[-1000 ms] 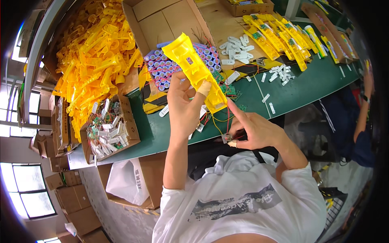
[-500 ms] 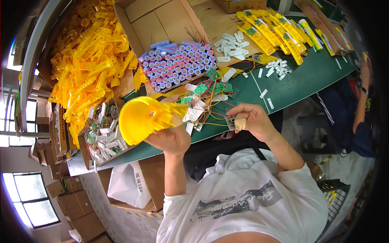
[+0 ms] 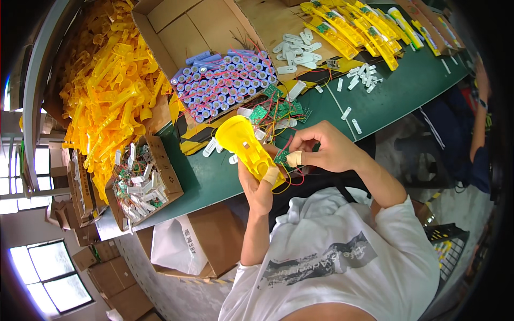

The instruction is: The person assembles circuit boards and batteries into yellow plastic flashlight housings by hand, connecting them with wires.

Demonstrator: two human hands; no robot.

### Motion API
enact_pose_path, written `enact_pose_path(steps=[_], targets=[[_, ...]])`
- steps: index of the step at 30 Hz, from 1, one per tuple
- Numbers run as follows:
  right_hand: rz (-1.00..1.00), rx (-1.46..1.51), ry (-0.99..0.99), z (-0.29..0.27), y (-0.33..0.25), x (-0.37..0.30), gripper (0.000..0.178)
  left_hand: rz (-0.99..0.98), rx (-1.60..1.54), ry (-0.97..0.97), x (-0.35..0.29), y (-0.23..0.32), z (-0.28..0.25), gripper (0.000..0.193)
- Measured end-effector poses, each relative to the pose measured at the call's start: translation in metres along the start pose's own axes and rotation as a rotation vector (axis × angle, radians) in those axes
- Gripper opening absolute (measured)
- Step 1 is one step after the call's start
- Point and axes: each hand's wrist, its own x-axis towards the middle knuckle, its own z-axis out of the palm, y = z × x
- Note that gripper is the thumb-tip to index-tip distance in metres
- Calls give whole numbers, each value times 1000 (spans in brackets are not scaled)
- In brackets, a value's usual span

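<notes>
My left hand (image 3: 257, 193) is closed round a yellow plastic flashlight shell (image 3: 239, 138), holding it tilted with its wide round end up and to the left. My right hand (image 3: 333, 151) pinches a small green circuit board (image 3: 281, 158) against the narrow end of the shell. Thin red and yellow wires trail from the board. Tan wraps cover both thumbs. Behind the hands, more green boards (image 3: 289, 109) with wires and white plastic pieces lie on the green table (image 3: 199, 174).
A carton (image 3: 206, 25) of purple battery cells (image 3: 230, 80) stands at the back. On the left, yellow shells (image 3: 110, 91) form a heap above a box (image 3: 170, 182) of wired white parts. Filled shells (image 3: 350, 29) lie back right, and another person's arm (image 3: 480, 123) shows far right.
My left hand has moved right and turned the shell so its inside shows. My right hand has come left, bringing the board to the shell's narrow end.
</notes>
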Motion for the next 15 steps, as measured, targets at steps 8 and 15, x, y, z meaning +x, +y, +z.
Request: enact_pose_path(steps=[8, 15], targets=[[75, 208, -66, 0, 9, 2, 28, -53, -70, 269, -6, -9, 12, 45], [114, 200, -47, 1, 1, -14, 26, 123, 81, 373, -8, -12, 11, 40]])
